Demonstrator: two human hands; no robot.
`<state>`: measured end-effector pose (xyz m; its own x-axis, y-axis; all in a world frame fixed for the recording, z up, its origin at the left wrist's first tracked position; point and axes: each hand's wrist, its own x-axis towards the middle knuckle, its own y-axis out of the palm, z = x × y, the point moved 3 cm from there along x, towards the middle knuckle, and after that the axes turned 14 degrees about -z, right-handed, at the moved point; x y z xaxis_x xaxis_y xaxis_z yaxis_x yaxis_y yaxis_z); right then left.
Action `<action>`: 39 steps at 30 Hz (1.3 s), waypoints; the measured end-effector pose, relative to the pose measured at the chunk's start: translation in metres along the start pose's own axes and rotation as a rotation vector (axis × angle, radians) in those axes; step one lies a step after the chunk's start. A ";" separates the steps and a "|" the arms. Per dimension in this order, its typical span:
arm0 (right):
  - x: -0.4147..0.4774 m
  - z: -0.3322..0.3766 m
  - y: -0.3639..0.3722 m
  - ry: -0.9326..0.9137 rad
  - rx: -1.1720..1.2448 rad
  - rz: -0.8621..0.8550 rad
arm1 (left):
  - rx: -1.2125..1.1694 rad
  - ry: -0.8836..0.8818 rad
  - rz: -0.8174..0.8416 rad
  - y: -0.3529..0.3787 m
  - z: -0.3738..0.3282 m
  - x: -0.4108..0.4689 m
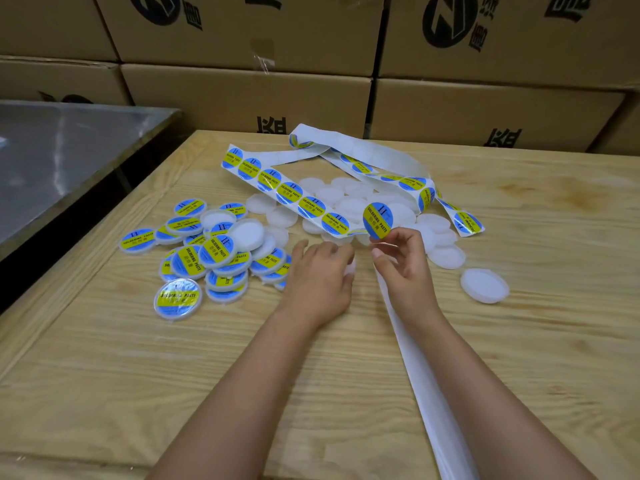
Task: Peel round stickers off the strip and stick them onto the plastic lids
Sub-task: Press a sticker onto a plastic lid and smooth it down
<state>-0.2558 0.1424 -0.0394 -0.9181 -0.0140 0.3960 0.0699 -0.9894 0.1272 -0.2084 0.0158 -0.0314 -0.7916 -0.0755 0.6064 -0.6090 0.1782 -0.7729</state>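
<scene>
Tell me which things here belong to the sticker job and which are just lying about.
In the job: sticker strip; peeled sticker, pinched by the right hand; blank lid, held by the left hand; pile of blank lids; labelled lids; empty backing.
Lying about: cardboard boxes; metal table.

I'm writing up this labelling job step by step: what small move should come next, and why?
Probably lower the peeled sticker onto the plain lid: the right hand pinches that sticker by its lower edge, and the left hand holds the lid just beside it.
</scene>
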 end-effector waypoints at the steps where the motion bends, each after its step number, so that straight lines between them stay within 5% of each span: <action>1: 0.000 0.001 0.000 -0.003 -0.002 0.001 | -0.044 -0.012 -0.013 -0.001 0.002 0.000; 9: 0.002 -0.001 -0.002 0.009 -0.061 -0.095 | -0.604 -0.120 -0.190 -0.015 0.009 0.004; 16: 0.003 0.002 -0.002 0.031 -0.023 -0.147 | -1.125 -0.511 -0.011 -0.016 0.007 0.007; 28: -0.002 0.007 0.002 0.030 0.037 -0.154 | -1.318 -0.790 -0.173 -0.016 0.010 0.012; 39: -0.010 0.013 0.009 0.024 0.042 -0.089 | -1.528 -0.902 -0.037 -0.007 -0.004 0.011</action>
<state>-0.2405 0.1352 -0.0305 -0.9304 0.0702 0.3597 0.0030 -0.9800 0.1989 -0.2131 0.0172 -0.0189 -0.8791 -0.4715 -0.0704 -0.4575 0.7928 0.4028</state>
